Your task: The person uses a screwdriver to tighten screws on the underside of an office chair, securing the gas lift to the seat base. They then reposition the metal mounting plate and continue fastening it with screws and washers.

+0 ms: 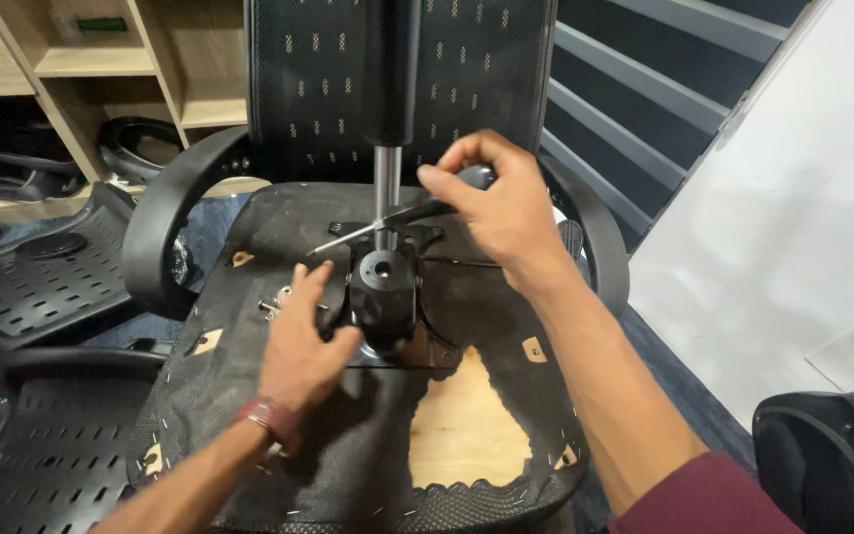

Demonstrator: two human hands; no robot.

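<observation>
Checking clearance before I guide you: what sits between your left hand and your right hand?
In the head view, the black tilt mechanism lies between left hand and right hand.
</observation>
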